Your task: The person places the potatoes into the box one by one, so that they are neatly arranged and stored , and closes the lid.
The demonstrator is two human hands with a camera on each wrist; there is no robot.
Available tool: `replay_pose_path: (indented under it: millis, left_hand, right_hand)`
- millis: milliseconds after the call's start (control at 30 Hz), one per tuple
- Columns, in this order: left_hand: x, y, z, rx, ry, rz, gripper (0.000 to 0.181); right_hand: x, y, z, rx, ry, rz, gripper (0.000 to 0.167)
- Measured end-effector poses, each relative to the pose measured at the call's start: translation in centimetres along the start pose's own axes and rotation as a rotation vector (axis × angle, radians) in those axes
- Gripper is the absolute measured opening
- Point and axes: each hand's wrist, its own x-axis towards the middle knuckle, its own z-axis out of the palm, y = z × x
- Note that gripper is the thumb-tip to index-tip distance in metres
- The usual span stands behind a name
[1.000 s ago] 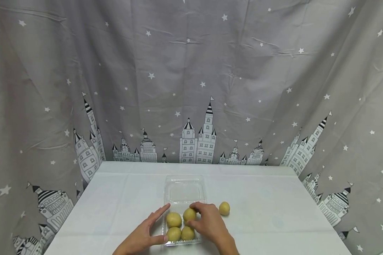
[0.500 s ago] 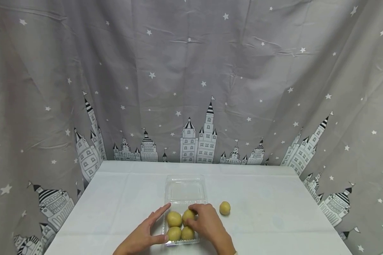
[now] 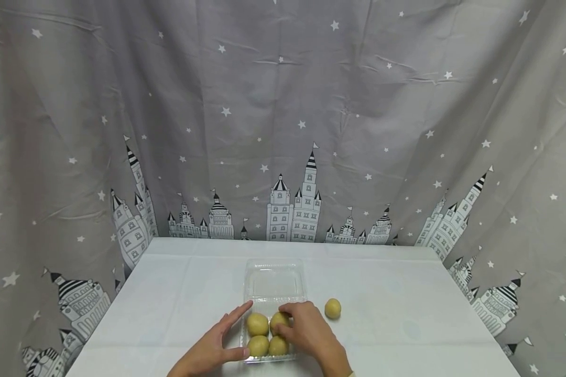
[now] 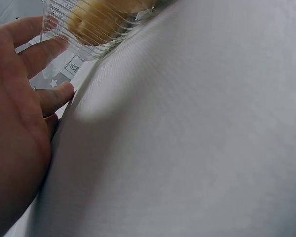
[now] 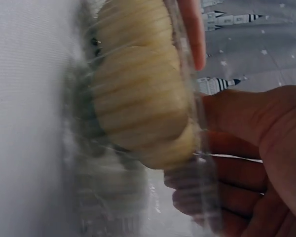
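Observation:
A clear plastic clamshell box [image 3: 245, 343] lies on the table, its lid [image 3: 274, 283] folded back. Inside sit small, round yellow potatoes in two rows. My right hand [image 3: 312, 331] pinches the back right potato [image 3: 278, 320] between thumb and fingers. Left of it is another potato [image 3: 257, 324]; two more, a front left potato [image 3: 258, 346] and a front right potato [image 3: 279, 346], lie nearer me. My left hand [image 3: 207, 346] is spread along the box's left side, its thumb at the front corner. In the left wrist view its fingers [image 4: 44, 52] are extended at the ribbed wall.
One loose potato [image 3: 332, 308] lies on the white-covered table [image 3: 396, 298], to the right of the box. A grey curtain [image 3: 283, 104] printed with castles and stars hangs behind the table and along both sides.
The pinched potato has shifted slightly left and settled at the back right of the box, my right hand moving with it. My left hand stays in place.

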Motion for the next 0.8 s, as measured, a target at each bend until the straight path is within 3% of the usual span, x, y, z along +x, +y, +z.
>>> replay_pose_path:
  millis: [200,500,800]
  left_hand:
    - [-0.1,0.2,0.1,0.018,0.006,-0.001,0.092]
    - [-0.2,0.7,0.0,0.016,0.0,-0.05,0.092]
    - [0.0,0.5,0.0,-0.014,-0.011,-0.029,0.093]
  right_hand:
    - [-0.5,0.5,-1.1,0.032,-0.008,-0.03,0.035]
    - [-0.8,2.1,-3.5,0.178,-0.037,0.017,0.038]
    - [-1.0,4.3,-4.9,0.307,-0.022,-0.02,0.043]
